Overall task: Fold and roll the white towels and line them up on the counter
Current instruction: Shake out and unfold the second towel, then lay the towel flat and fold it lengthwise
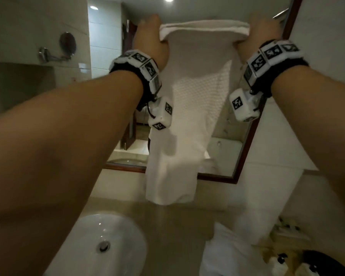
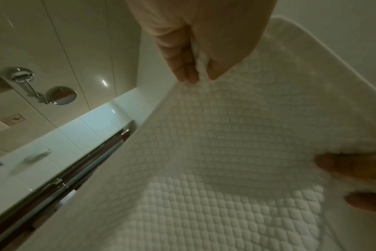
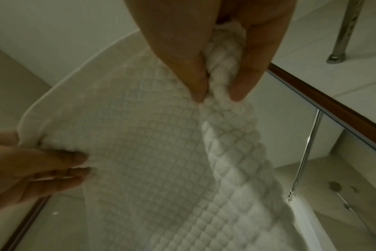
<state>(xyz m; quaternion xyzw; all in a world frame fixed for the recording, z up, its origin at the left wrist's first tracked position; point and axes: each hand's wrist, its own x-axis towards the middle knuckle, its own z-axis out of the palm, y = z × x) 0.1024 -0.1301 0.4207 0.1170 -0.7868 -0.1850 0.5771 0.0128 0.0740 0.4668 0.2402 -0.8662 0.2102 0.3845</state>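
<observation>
Pinching the top corners, the left hand and right hand hold the towel high at upper centre; its hem, low over the counter, could swing into the sink.

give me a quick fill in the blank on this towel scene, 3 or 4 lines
1. Both hands hold one white ____ up by its top edge.
2. The left hand and the right hand each pinch a top ____ of the towel.
3. Below the hanging towel, left of its lower end, the counter holds a white ____.
4. Behind the towel hangs a wood-framed ____.

Missing words: towel; corner; sink; mirror
</observation>
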